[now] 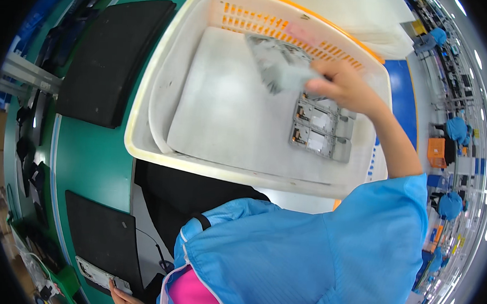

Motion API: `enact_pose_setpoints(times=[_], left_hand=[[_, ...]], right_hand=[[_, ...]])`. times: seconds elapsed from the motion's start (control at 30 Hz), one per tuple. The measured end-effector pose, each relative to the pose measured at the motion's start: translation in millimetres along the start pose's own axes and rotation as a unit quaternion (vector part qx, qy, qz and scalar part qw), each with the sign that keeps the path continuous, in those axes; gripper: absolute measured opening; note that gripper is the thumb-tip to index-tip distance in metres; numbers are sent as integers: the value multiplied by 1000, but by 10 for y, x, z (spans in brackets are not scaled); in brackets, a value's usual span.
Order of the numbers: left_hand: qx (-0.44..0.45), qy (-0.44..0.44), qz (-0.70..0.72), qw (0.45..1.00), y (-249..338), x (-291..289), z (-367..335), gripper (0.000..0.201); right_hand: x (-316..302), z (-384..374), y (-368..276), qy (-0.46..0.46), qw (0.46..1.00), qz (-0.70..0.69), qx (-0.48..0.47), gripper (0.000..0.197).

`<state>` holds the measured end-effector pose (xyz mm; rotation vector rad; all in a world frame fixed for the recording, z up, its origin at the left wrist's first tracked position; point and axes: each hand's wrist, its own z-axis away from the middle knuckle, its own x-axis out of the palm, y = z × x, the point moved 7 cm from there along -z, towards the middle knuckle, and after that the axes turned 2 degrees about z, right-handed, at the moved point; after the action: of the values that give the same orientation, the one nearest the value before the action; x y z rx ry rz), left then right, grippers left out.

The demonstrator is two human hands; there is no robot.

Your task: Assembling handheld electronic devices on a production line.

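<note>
My right hand point(343, 87) is closed on the edge of a flat grey panel point(278, 66), smeared by motion and tilted above the inside of a large white plastic basket point(137, 130). Just below that hand, grey phone frames point(313, 142) lie side by side on the basket's pale liner point(229, 107). Far off at the lower left, my left hand point(127, 301) pinches the near end of a slim silver phone frame point(102, 274). This frame rests along the lower edge of a black mat point(104, 233) on the green bench.
An orange basket rim point(338, 24) shows behind the white one. Another black pad point(116, 63) lies left of the basket on the green bench point(91, 160). Dark parts line the far left. On the right are a blue surface point(398, 105) and people in blue at distant benches.
</note>
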<state>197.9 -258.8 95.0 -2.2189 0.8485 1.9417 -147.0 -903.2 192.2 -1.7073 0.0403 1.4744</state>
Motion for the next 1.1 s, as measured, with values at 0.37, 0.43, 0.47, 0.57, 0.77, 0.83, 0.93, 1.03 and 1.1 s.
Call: enact_pose_setpoints(times=[0.37,0.43,0.47,0.57,0.77,0.83,0.93,1.03,1.1], left_hand=[[27,40,-62,997,475,-192,-10,33],[63,41,-61,995,634,-217,-30,33],[59,43,-62,995,639,-218,-27,33],[30,21,-70,997,608,-186,-11,33],[-38,-37,-20,998,186,-65,0,40],[-30,-37,-24,999,216,-82,-1,40],[-18,1,-26,1000,339,-139,-17,38],[-88,4,17,996,289,-131,-12,35],[-67,0,-8,998,-194,-86,125,33]], right_hand=[[1333,-1195,853,-160,864,288,-380,54],[1359,-1297,1218,-191,849,303,-389,53],[1342,-1321,1384,-200,839,305,-404,51],[1241,-1325,1687,-214,828,328,-401,46],[1217,-1413,1850,-266,833,386,-293,36],[1212,-1412,1892,-267,833,397,-277,34],[1144,-1419,1947,-268,843,387,-260,33],[1214,-1438,2041,-272,850,404,-203,34],[1157,-1445,2033,-250,865,391,-194,38]])
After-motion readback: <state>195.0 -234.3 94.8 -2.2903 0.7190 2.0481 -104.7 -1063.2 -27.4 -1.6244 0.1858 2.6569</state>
